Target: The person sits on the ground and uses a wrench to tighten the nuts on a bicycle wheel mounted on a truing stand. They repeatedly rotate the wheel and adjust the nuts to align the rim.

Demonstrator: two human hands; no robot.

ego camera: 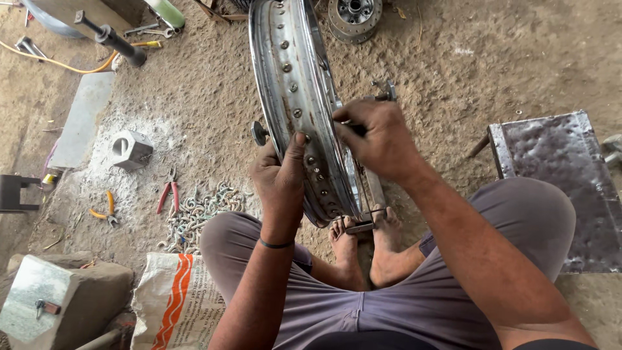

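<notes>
Gripping the wheel rim (291, 97) with our left hand (280, 175), right hand (379, 139) pinching a spoke (358, 188); it could bend if overtightened

The left hand (280, 174) is raised with fingers curled and thumb pointing up, wrist straight above a banded forearm. Just beside it, the right hand (377, 139) pinches with bent fingers, arm angled inward.

A single package is seen at the lower left, a crumpled white woven sack (173, 303) with orange stripes and dark print, laid on the dirt floor (486, 71) just beside the seated person's left knee.
</notes>
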